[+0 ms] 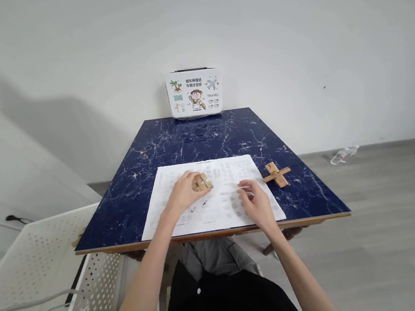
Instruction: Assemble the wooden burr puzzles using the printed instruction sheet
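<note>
My left hand (186, 191) is closed around a small light-wood puzzle piece (201, 182) with notches, held over the printed sheet. Its fingers cover part of the piece. My right hand (254, 199) rests above the right part of the sheet, fingers curved and apart, with nothing in it. Beneath both hands lies the white paper sheet (186, 225), printed with small grey diagrams. Just right of the sheet, a cross-shaped wooden puzzle piece (276, 174) with a dark mark on one arm lies on the table.
A white box (195, 93) with cartoon prints stands at the back of the blue marbled table (197, 139), against the wall. White perforated baskets (44, 248) and a cable (32, 304) are at lower left. A clear plastic bottle (343, 154) lies on the floor at right.
</note>
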The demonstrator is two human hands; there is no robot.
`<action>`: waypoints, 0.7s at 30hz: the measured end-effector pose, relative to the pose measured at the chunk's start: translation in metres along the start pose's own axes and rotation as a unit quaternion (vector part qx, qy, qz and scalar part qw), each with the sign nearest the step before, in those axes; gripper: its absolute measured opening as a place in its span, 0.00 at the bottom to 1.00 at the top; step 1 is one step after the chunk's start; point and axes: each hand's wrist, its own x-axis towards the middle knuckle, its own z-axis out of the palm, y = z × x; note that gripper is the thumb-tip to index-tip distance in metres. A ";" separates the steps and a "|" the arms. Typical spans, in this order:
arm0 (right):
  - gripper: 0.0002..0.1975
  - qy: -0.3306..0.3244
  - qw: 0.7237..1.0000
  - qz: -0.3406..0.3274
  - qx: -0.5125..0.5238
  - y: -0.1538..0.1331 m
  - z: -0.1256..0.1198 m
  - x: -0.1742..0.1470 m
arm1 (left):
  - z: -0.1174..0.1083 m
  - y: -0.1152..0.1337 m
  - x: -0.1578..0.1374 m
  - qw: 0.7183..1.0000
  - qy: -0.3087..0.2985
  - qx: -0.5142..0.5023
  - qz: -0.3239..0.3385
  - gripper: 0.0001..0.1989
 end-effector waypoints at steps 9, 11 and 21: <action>0.12 -0.006 1.000 -0.003 0.004 -0.003 -0.001 0.000 | -0.062 -0.083 -0.030 0.977 0.075 0.126 -0.154 0.30; 0.12 -0.007 1.000 -0.004 0.005 -0.003 -0.001 0.000 | -0.064 -0.091 -0.031 0.974 0.081 0.129 -0.171 0.31; 0.13 -0.014 1.000 -0.004 -0.002 -0.002 -0.001 0.000 | -0.037 -0.018 -0.065 0.967 0.165 0.128 -0.147 0.28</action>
